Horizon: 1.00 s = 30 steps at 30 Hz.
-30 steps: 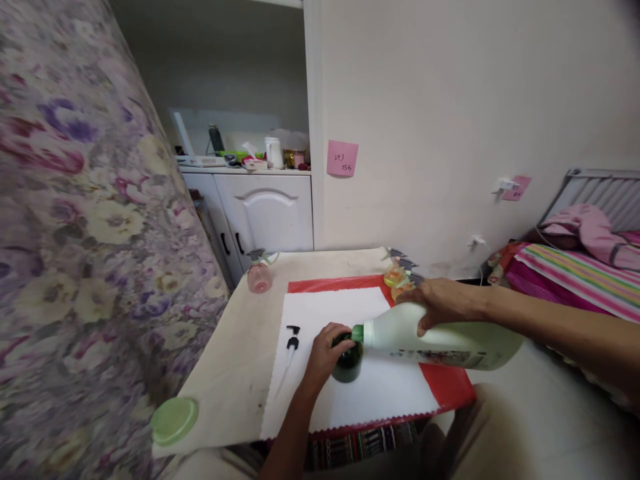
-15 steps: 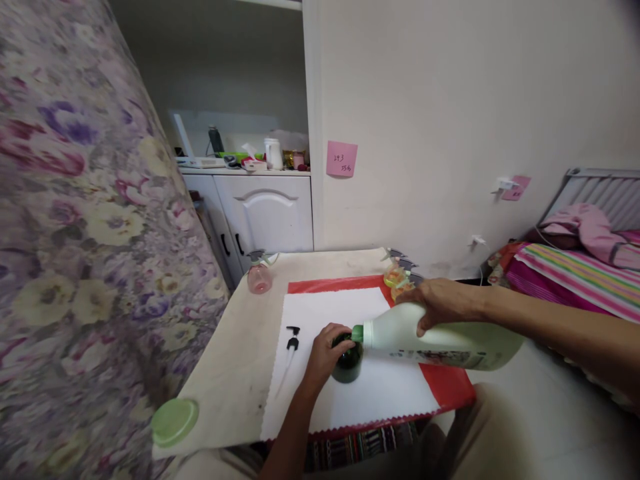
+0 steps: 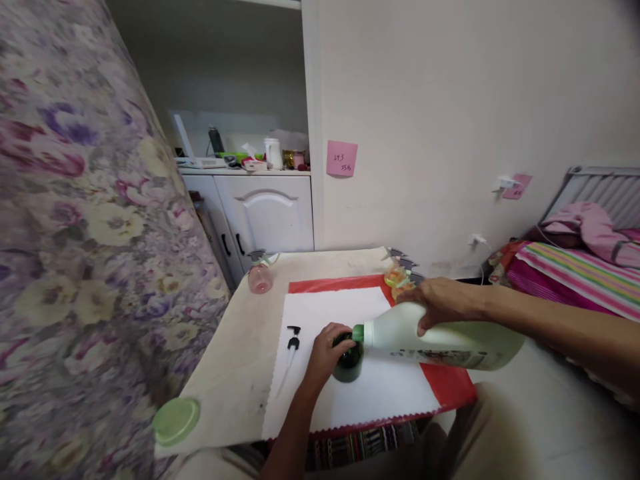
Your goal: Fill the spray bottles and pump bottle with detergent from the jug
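My left hand (image 3: 330, 351) is closed around the top of a dark green bottle (image 3: 349, 367), which stands on a white sheet (image 3: 385, 400). My right hand (image 3: 434, 305) grips a large pale green detergent jug (image 3: 450, 343) from above. The jug lies tilted almost level, its green spout (image 3: 358, 333) at the mouth of the dark bottle. Whether liquid is flowing I cannot tell, as fingers and spout cover the opening. Left of my left hand, a black pump head (image 3: 293, 337) with a clear tube rests on the sheet. A light green round lid (image 3: 176, 421) sits at the table's near left corner.
A pink spray bottle (image 3: 260, 277) stands at the table's far left. Yellow and orange spray bottles (image 3: 396, 277) are at the far right, close to my right hand. Under the white sheet lies a red mat (image 3: 455, 390). A flowered curtain (image 3: 100, 267) hangs along the left.
Both hands, the jug and the dark bottle hold practically the same positions. Only a very slight shift of the whole view shows.
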Each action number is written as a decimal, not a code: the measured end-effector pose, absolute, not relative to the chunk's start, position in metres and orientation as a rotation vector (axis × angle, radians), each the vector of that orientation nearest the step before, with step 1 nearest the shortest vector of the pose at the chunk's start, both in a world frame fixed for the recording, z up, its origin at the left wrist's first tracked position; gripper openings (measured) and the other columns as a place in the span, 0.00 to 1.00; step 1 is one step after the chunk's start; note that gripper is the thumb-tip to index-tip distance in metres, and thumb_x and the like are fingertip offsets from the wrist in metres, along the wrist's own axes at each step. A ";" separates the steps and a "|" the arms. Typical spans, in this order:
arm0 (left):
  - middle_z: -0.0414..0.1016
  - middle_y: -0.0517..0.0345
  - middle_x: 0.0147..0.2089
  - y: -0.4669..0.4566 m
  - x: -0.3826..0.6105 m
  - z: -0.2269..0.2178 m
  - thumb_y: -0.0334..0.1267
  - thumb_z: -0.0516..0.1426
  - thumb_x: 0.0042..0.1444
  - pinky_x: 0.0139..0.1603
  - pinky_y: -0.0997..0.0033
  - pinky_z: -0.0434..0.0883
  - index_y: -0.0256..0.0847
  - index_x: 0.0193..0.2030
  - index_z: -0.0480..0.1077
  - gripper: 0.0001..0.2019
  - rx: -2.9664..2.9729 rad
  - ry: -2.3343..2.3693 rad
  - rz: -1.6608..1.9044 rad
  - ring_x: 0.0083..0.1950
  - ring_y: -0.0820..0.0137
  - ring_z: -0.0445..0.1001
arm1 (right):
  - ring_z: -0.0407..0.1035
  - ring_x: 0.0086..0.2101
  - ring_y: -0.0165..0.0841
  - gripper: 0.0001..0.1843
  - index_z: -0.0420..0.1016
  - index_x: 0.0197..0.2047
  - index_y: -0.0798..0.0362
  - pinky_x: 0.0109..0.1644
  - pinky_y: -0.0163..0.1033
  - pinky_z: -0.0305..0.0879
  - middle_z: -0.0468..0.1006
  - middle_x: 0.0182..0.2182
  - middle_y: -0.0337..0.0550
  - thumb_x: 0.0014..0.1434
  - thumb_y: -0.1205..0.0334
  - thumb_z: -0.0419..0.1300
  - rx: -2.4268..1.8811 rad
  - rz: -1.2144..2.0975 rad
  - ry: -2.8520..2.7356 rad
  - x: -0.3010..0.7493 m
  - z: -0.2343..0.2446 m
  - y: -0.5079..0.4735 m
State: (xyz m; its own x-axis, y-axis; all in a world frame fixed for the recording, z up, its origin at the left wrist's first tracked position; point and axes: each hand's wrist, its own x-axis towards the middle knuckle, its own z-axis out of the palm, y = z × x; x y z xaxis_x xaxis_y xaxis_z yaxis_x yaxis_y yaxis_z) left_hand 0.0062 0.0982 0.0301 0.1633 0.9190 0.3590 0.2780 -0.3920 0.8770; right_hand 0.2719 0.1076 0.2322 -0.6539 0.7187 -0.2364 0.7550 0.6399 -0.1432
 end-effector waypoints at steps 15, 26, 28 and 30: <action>0.75 0.56 0.40 0.097 0.004 0.034 0.35 0.61 0.49 0.51 0.64 0.67 0.45 0.37 0.77 0.07 1.791 1.146 1.242 0.46 0.62 0.73 | 0.75 0.38 0.42 0.25 0.75 0.48 0.47 0.36 0.38 0.64 0.82 0.37 0.43 0.44 0.58 0.69 1.239 -0.394 2.701 0.270 0.233 0.107; 0.76 0.56 0.40 0.100 0.006 0.035 0.34 0.62 0.48 0.51 0.64 0.67 0.45 0.37 0.78 0.08 1.790 1.152 1.222 0.46 0.62 0.73 | 0.75 0.36 0.43 0.21 0.76 0.44 0.48 0.35 0.39 0.64 0.82 0.34 0.43 0.45 0.56 0.69 1.246 -0.361 2.689 0.270 0.235 0.106; 0.76 0.56 0.40 0.100 0.006 0.036 0.34 0.62 0.48 0.51 0.64 0.67 0.45 0.37 0.78 0.08 1.791 1.152 1.222 0.46 0.62 0.73 | 0.75 0.36 0.42 0.22 0.76 0.45 0.48 0.35 0.39 0.64 0.82 0.35 0.43 0.45 0.56 0.68 1.236 -0.377 2.699 0.271 0.234 0.107; 0.76 0.56 0.41 0.099 0.006 0.036 0.34 0.62 0.48 0.51 0.64 0.67 0.45 0.37 0.77 0.08 1.791 1.150 1.225 0.46 0.63 0.73 | 0.75 0.36 0.42 0.23 0.75 0.46 0.48 0.35 0.39 0.64 0.82 0.36 0.44 0.45 0.55 0.69 1.230 -0.369 2.706 0.272 0.233 0.108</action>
